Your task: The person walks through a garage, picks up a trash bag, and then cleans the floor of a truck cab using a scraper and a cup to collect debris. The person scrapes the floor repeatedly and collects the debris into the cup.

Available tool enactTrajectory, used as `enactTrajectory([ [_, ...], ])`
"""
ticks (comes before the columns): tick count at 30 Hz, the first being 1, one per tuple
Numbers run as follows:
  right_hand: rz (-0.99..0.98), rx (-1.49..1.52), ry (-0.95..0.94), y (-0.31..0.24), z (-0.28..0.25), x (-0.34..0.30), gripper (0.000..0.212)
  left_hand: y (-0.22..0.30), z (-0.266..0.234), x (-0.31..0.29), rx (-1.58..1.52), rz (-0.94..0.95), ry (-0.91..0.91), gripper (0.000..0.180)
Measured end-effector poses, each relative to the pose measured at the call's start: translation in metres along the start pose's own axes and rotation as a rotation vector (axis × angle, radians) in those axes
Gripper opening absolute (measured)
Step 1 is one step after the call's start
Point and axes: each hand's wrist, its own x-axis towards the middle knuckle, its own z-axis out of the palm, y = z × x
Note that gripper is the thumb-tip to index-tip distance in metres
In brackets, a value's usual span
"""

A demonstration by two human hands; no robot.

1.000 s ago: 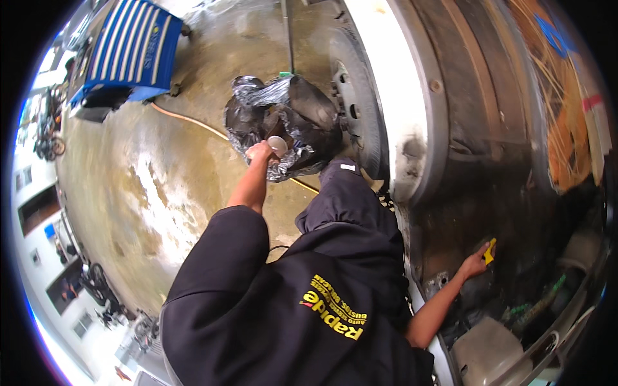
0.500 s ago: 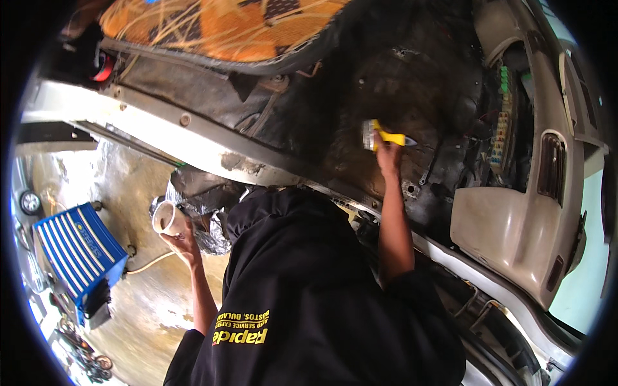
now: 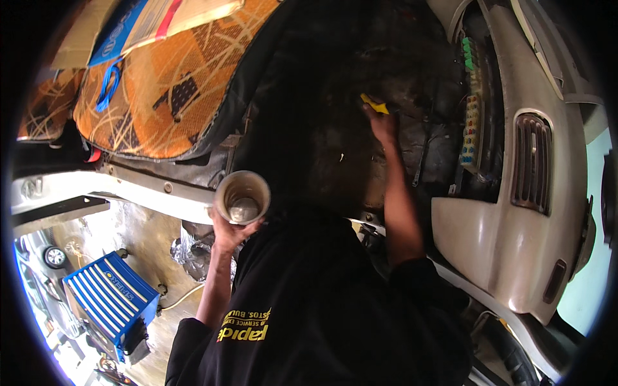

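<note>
My left hand (image 3: 233,233) is closed around a pale plastic cup (image 3: 222,196), held up by the door sill near my body. The cup's mouth faces me, its inner wall is smeared brown, and something light shows at the bottom. Deeper inside the vehicle, my right hand (image 3: 384,125) grips a yellow-handled paintbrush (image 3: 374,103) over the dark car floor (image 3: 335,135). Its bristle end is lost in shadow now. I cannot tell whether it touches the floor.
An orange patterned seat (image 3: 187,96) with a cardboard piece (image 3: 183,22) on it stands left of the floor. On the right are a beige dashboard (image 3: 489,244) and an exposed fuse box (image 3: 471,122). The door sill (image 3: 138,183) crosses before me; a blue tool cabinet (image 3: 112,296) stands outside.
My left hand has brought the cup rightward and up, from outside the sill to beside the seat. My right hand has moved the paintbrush farther in. The whole view has shifted.
</note>
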Motion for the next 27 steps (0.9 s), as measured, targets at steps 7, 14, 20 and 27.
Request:
enactTrajectory([
  [7,-0.416,-0.030,-0.218,0.041,0.021,-0.017,0.035,0.039,0.042,0.084,0.315,0.099,-0.097,0.101],
  [14,0.248,-0.199,-0.263,0.055,-0.036,0.010,0.035,0.036,0.148,0.143,0.651,-0.182,-0.573,0.092],
  [20,0.110,-0.411,0.081,0.036,-0.015,0.014,0.035,-0.012,0.243,0.178,0.862,-0.160,-0.769,0.100],
  [27,0.215,-0.228,0.225,0.025,-0.036,0.012,0.049,-0.031,0.303,0.190,1.025,-0.114,-0.639,0.105],
])
